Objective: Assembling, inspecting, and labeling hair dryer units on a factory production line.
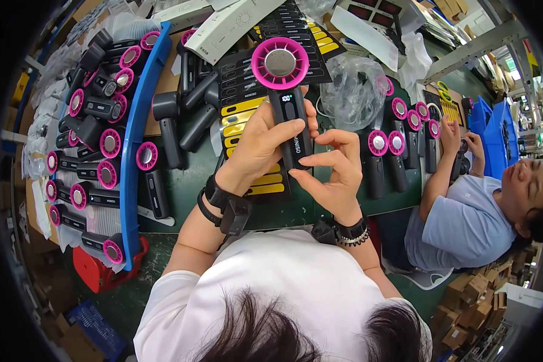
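Note:
A black handheld fan (288, 108) with a round magenta head and a lit display stands upright over the middle of the table. My left hand (256, 142) is closed around its handle, the thumb lying across the front. My right hand (336, 175) is at the lower end of the same handle, thumb and forefinger closed in a pinch against it. Whether a thin film is between those fingertips is too small to tell. Beneath the fan lie sheets of black and yellow stickers (242, 114). Another fan (154, 181) lies left of my hands.
At left, a blue-rimmed tray (140, 130) holds many fans. Several fans (378, 157) stand at right beside a crumpled clear plastic bag (350, 93). A white box (232, 27) lies at the back. A co-worker (458, 211) sits at right, near blue bins (498, 133).

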The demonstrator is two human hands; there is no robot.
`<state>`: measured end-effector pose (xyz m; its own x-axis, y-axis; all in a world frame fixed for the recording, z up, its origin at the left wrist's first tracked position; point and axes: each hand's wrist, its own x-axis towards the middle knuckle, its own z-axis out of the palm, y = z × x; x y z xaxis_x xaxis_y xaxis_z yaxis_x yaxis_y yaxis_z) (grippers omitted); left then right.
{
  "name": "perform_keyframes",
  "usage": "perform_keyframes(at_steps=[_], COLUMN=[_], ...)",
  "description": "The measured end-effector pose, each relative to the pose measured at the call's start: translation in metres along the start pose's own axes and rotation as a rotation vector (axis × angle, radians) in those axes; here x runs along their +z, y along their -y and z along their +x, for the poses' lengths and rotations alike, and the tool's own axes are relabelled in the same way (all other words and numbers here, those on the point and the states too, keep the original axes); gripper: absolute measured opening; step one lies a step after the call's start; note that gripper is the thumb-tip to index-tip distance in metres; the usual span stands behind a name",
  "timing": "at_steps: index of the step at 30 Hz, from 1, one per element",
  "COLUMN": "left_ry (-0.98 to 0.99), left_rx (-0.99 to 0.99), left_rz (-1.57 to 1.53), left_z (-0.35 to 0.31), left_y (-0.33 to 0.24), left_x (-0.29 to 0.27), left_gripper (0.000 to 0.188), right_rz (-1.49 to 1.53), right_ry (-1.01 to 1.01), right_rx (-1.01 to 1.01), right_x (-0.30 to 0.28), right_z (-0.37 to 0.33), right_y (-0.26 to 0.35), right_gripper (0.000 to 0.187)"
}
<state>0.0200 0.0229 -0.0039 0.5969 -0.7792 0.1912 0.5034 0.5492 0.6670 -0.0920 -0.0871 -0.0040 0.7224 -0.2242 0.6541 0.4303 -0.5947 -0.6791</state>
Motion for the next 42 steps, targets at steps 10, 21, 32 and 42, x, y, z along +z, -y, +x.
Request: perform_keyframes(at_steps=[10,21,32,42], left_ry=[-0.008,-0.05,-0.045,-0.001], left_rx=[0.011,0.023,-0.009,-0.015], left_rz=[0.018,0.046,0.077,0.035], left_z=[0.002,0.004,0.003,0.004], left_y=[0.004,0.006,0.007,0.008], left_x=[-0.001,0.0,-0.004,-0.005], left_gripper=[0.051,0.054,0.06,0.066], right_rz=[-0.016,-0.006,0.03,0.065], right_ry=[-0.011,-0.036,-0.004,-0.025], right_rx=[0.008,-0.015,0.039,0.083], right_x=[0.004,0.007,0.007,0.004], right_z=[-0.003,-0.005,-0.008,-0.007], right_y=[-0.004,-0.006,-0.009,-0.01], right_gripper=[0.026,0.026,0.026,0.025])
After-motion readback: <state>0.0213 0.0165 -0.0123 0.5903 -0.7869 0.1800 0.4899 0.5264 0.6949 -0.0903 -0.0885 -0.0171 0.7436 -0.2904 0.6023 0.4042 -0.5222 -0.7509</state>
